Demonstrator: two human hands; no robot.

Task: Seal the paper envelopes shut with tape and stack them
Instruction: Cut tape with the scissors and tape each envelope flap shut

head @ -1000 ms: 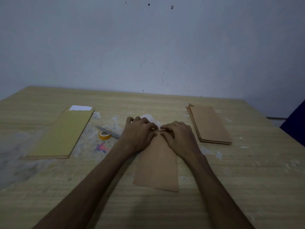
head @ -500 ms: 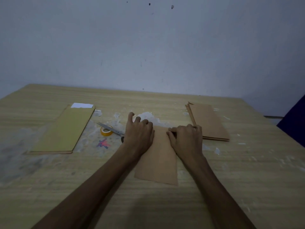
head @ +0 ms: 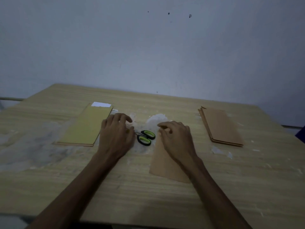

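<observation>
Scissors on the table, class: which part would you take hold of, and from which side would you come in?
Probably the green-and-black handle loops of the scissors, coming from above on the near right. The scissors lie flat on the table with the loops toward the envelope and the blades running left under the left hand, so the handles are the exposed, safe end.

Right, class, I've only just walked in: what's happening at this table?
A person is sealing paper envelopes. The right hand rests on the top end of a brown envelope in front of them, fingers curled. The left hand reaches over the spot beside the green-handled scissors. A yellowish stack lies to the left, a brown stack to the right.
</observation>
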